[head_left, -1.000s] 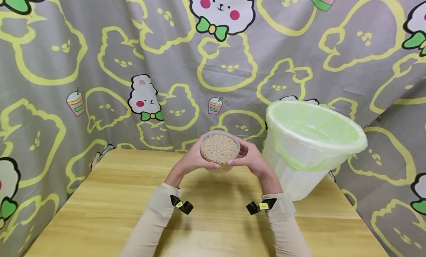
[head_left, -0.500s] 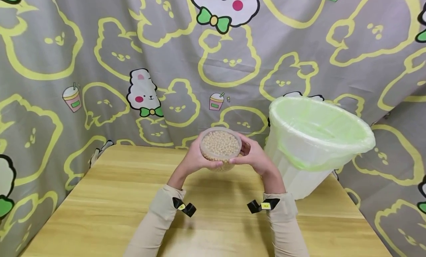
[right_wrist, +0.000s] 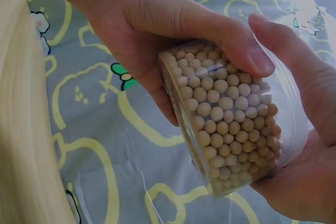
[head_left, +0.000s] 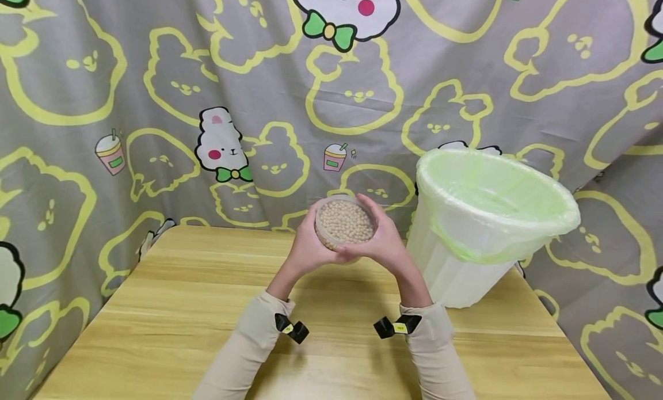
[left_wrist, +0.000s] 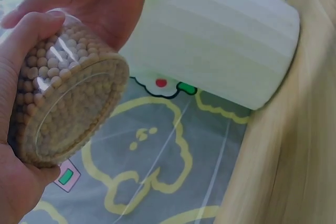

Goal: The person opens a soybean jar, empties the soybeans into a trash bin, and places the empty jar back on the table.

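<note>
A round clear plastic tub (right_wrist: 294,103) full of small beige balls (head_left: 348,223) is held above the table by both hands, its top tipped towards the head camera. My left hand (head_left: 307,247) grips the tub's left side, fingers curled round it. On the opposite side my right hand (head_left: 385,243) curls round it, with fingertips showing at the far rim in the head view. Both thumbs meet at the near side. From the left wrist view the tub's flat base (left_wrist: 79,108) shows, with balls pressed against the clear wall.
A white bin (head_left: 456,273) lined with a pale green bag (head_left: 518,193) stands on the table (head_left: 181,308) to the right of the hands. Behind the table hangs a grey curtain (head_left: 279,89) with yellow cartoon outlines. A black band with a small camera sits on each wrist.
My right hand has shifted round the tub: its fingers now reach higher at the far right rim and its thumb has moved left to the other thumb. The head view has moved slightly.
</note>
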A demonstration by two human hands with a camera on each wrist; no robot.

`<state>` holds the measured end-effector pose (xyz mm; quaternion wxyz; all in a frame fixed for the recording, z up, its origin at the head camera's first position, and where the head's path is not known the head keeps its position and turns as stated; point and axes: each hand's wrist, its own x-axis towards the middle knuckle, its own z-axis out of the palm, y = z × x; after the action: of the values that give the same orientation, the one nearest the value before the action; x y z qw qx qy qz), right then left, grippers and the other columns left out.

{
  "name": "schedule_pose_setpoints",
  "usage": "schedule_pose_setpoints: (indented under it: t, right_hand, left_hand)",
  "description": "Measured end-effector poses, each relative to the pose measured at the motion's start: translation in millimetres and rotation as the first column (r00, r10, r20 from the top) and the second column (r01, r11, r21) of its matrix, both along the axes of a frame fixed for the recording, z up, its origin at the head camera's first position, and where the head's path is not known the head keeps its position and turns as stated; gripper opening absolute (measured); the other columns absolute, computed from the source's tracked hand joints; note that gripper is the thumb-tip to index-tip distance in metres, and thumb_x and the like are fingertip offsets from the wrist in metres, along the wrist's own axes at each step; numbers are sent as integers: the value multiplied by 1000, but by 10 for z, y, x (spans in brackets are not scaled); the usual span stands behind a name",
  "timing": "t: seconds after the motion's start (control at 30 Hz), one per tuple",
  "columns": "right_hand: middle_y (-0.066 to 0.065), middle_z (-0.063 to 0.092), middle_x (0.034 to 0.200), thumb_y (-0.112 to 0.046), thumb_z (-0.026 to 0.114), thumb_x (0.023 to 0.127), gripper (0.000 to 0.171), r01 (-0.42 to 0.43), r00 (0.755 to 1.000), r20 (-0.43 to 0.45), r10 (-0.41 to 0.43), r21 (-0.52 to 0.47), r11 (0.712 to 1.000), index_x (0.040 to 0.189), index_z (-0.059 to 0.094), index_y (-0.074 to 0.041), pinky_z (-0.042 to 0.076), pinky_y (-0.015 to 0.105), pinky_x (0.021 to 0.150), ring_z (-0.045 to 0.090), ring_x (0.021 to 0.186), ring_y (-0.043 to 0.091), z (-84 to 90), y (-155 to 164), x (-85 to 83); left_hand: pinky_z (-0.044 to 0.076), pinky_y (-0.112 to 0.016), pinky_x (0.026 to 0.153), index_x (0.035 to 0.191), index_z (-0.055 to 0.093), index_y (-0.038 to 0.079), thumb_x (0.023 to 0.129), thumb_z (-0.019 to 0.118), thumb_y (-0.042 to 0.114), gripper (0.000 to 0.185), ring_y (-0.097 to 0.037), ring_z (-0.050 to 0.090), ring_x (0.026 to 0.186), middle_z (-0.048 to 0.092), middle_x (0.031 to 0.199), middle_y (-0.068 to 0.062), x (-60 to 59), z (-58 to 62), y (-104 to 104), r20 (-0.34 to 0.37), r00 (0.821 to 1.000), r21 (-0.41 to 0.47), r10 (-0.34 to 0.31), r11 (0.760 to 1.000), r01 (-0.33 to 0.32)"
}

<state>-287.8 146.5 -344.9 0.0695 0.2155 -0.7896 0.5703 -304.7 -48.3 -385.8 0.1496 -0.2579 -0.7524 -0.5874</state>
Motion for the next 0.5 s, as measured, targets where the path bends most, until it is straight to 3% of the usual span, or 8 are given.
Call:
schedule_pose_setpoints:
  t: [0.5]
  right_hand:
    - [7,45,155,-24,98,59,108,63,994,-94,-56,79,995,153,45,-14,43,50,111,49,136,28,6,-6,24]
  left_hand:
    - [48,-49,107,152,41,19,54,99,18,114,-26,56,128,57,141,-8,16,15,-25,0,1000,-32,-8,999,8]
